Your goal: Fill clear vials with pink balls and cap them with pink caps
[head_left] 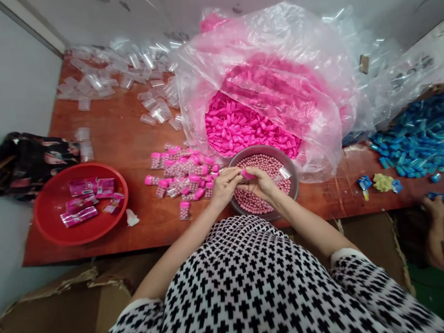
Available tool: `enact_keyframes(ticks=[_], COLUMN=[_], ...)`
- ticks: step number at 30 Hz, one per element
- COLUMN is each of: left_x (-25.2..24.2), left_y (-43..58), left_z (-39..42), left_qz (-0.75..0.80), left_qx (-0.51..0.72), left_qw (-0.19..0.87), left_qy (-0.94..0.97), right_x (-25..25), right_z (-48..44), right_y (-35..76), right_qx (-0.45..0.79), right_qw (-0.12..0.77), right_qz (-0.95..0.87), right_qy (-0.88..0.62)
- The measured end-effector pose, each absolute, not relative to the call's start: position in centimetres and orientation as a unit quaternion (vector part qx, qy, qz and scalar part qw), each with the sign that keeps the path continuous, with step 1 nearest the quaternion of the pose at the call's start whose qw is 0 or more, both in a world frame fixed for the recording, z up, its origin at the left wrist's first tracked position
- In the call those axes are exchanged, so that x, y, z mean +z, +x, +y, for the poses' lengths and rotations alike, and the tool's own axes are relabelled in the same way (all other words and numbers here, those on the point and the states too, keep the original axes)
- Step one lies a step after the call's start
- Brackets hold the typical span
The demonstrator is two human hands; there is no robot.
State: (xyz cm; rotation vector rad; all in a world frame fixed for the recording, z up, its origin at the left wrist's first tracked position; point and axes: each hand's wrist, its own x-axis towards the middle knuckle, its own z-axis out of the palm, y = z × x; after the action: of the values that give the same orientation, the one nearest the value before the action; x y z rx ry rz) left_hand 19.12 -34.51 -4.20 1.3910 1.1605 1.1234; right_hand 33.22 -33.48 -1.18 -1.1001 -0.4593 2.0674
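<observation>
Fingers of left hand [224, 189] and right hand [262, 183] pinch one small pink plastic piece [248, 174] between them, over a round grey bowl [294, 181] of pink beads [258, 161]; long axis unclear.

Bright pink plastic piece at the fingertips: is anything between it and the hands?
Nothing visible: the left hand and right hand meet at the bright pink plastic piece, above the round grey bowl.
</observation>
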Motion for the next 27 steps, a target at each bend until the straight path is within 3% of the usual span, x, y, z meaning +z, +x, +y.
enact_keyframes(ticks=[4, 7, 10, 14, 18, 24, 27], left_x=[-4.3, -4.4, -4.9, -5.7, -5.5, -4.4, -4.2], left_y=[17.3, 14.0, 10.6, 10.2, 14.6, 19.9, 21.2], left_z=[-34.3, -33.8, -33.1, -32.7, -33.3, -34.7, -35.1], left_qz=[0.507, 0.563, 0.614, 0.623, 0.594, 0.516, 0.497], left_qx=[0.454, 0.481, 0.494, 0.472, 0.439, 0.363, 0.331], left_qw=[0.493, 0.453, 0.354, 0.334, 0.397, 0.475, 0.504], left_qy=[0.543, 0.497, 0.504, 0.527, 0.544, 0.613, 0.624], right_x=[-1.8, -2.1, -2.3, -2.4, -3.3, -4.4, -4.6], right_z=[-34.1, -34.4, -33.8, -32.4, -31.9, -31.9, -31.8], right_y=[32.3, 33.4, 36.8, 42.5, 45.4, 46.7, 47.4], right_qx=[0.827, 0.774, 0.565, 0.203, 0.122, 0.148, 0.204], right_qw=[0.319, 0.271, 0.186, -0.056, -0.217, -0.229, -0.113], right_qz=[-0.213, -0.350, -0.573, -0.673, -0.660, -0.683, -0.678], right_qy=[-0.412, -0.452, -0.564, -0.710, -0.709, -0.678, -0.698])
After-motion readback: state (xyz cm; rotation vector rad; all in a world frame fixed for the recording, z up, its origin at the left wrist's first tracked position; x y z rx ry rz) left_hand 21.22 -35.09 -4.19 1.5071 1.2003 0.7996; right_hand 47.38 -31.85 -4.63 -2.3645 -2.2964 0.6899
